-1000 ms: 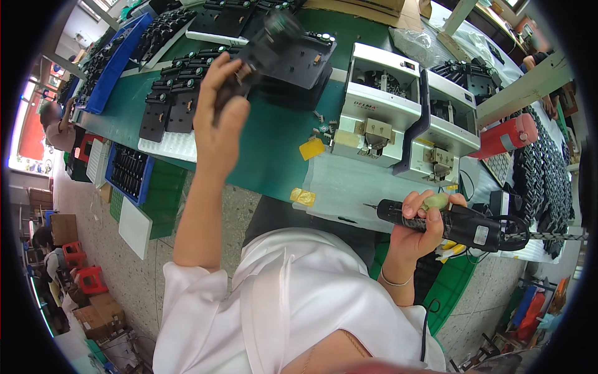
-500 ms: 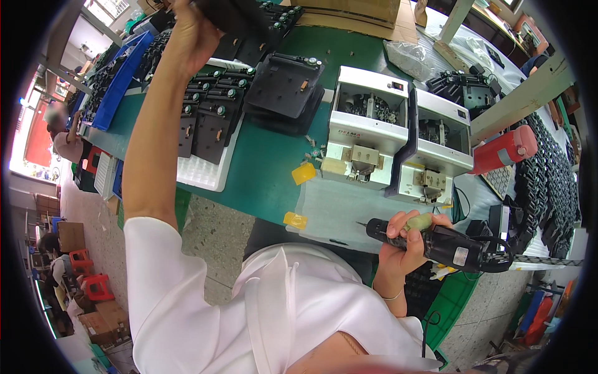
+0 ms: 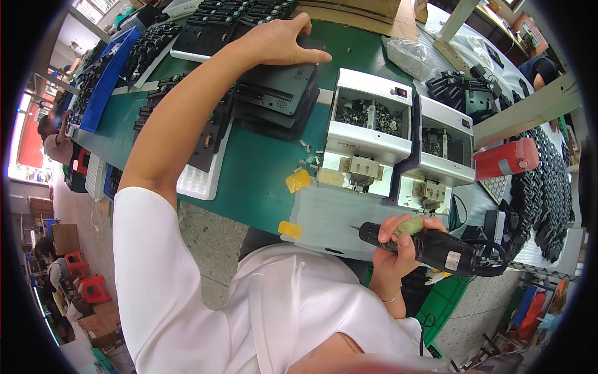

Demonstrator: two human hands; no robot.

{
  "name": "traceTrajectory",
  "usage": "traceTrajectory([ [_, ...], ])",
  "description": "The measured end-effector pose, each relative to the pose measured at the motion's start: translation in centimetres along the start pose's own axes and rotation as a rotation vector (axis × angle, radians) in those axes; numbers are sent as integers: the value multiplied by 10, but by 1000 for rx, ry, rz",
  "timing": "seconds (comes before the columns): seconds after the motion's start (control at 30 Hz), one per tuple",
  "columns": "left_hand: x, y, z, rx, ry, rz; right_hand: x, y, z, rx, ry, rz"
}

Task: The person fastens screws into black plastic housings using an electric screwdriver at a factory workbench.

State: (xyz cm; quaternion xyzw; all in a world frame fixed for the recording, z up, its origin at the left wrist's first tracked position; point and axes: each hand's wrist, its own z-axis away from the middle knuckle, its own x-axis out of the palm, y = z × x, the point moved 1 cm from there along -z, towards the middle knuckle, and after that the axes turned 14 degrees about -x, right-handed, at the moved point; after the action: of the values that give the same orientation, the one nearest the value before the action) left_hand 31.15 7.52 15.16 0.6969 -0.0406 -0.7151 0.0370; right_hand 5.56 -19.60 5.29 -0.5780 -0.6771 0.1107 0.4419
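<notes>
Across the green counter (image 3: 252, 187): two white machines (image 3: 364, 140), side by side, likely for easy reach.
Black panels (image 3: 271, 93): stacked left of the machines, probably saving room; left hand (image 3: 277, 45) over their far edge, fingers spread, contact unclear.
Black power screwdriver (image 3: 436, 250): right hand (image 3: 397, 254) wrapped around it, apparently keeping the bit raised.

A strip of table (image 3: 252, 184) is left free between white foam tray (image 3: 197, 185) and yellow patch (image 3: 298, 181). Farther back, passage is blocked by stacked black plates (image 3: 277, 93); rightward, by two white machines (image 3: 367, 145).
</notes>
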Motion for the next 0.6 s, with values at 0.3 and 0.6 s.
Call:
traceTrajectory([
  [0.3, 28, -21, 5, 143, 311, 78, 4, -5, 2, 60, 52, 19],
  [0.6, 7, -116, 171, -137, 612, 227, 1, -8, 9, 16, 109, 47],
])
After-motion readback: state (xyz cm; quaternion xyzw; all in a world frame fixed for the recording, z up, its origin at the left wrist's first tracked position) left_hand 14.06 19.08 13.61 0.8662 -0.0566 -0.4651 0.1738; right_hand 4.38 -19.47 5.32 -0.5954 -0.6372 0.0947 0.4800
